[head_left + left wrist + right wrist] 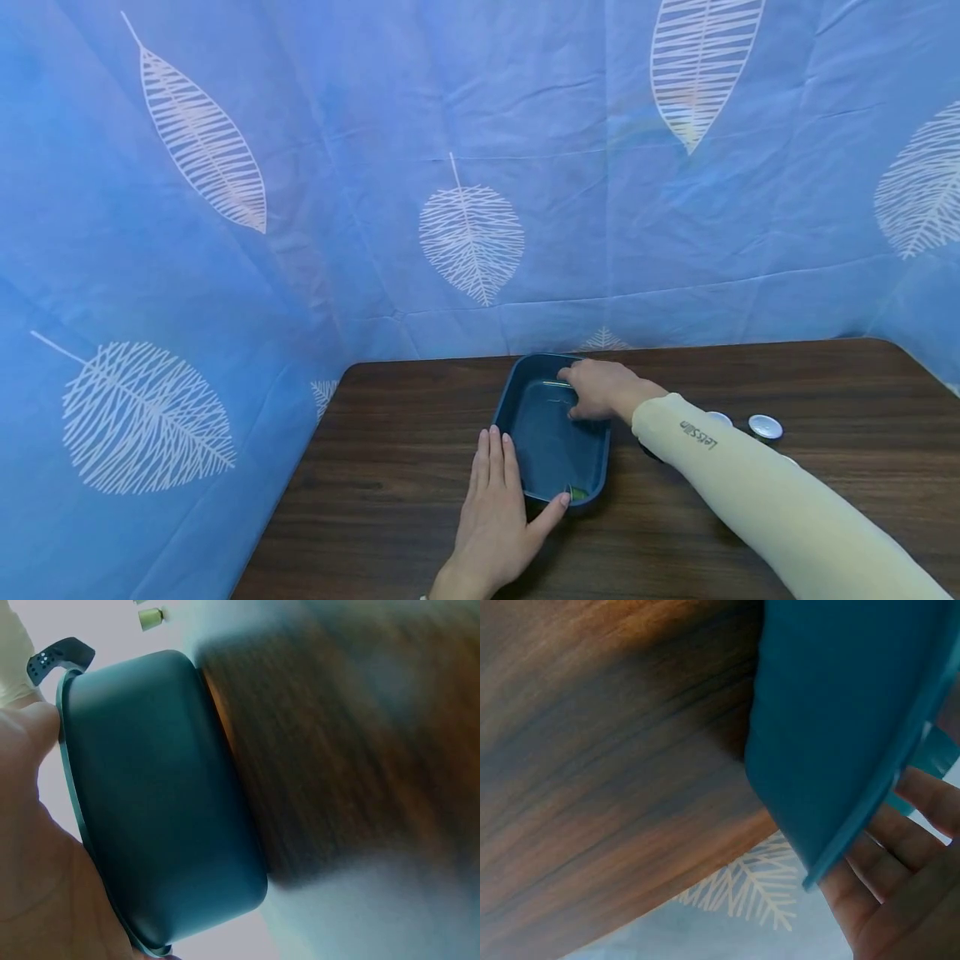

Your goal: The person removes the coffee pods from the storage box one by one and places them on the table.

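Note:
A dark teal rectangular bin (558, 454) stands on the wooden table. My left hand (491, 517) lies at its near left corner, fingers straight along the outside and thumb at the near rim. In the left wrist view, the thumb touches the bin's rim (71, 780). My right hand (600, 387) reaches over the right rim into the far part of the bin, its index finger and thumb apart. A thin gold-coloured line (557, 384) shows by its fingertips; what it belongs to is unclear. A small green object (577, 492) lies in the bin's near right corner.
Right of the bin, partly behind the pale yellow sleeve (757, 483), sit small round items with silver tops (766, 427). The dark wooden table (375, 467) ends at a blue cloth backdrop (360, 208) with white leaf prints.

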Available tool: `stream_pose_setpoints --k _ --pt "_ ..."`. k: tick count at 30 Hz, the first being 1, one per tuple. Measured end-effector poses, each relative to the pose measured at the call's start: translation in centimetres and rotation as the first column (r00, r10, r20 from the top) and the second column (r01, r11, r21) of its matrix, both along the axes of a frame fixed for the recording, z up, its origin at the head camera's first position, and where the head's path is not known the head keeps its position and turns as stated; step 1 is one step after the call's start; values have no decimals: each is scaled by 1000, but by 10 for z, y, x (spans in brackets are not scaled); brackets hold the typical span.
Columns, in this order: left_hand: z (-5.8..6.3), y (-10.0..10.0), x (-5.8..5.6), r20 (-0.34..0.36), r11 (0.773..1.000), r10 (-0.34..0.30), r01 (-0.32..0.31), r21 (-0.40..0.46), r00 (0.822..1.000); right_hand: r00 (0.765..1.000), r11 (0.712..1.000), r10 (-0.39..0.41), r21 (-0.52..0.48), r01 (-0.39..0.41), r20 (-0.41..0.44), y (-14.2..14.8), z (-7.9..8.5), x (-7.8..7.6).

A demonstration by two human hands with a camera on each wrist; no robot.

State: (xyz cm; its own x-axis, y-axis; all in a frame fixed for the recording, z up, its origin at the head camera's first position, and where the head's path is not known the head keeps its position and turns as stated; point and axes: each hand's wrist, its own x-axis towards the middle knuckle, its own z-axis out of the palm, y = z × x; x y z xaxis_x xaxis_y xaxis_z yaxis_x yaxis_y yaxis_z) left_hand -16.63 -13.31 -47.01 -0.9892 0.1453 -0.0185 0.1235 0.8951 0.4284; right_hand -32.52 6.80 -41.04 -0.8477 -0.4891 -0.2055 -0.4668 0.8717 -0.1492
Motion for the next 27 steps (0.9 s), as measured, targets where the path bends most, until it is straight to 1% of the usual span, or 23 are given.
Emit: stream_pose_setpoints --k 7,11,15,20,27 --pt "2 3 0 -4 1000 -11 11 -4 1000 999 999 37 1 -37 19 10 -10 3" --pt "2 5 -1 -12 1000 -7 6 -12 1000 999 999 42 -33 -41 22 14 -15 4" --pt "3 5 -2 -17 1000 -4 4 -8 1000 999 997 33 -69 -33 2 15 -19 2" --pt "4 4 -3 -1 1000 -4 4 -4 1000 1000 995 22 -95 -24 -18 13 -25 1" --pt "4 3 -2 11 1000 -2 2 4 1000 1000 995 7 -103 -9 -27 8 -29 2"
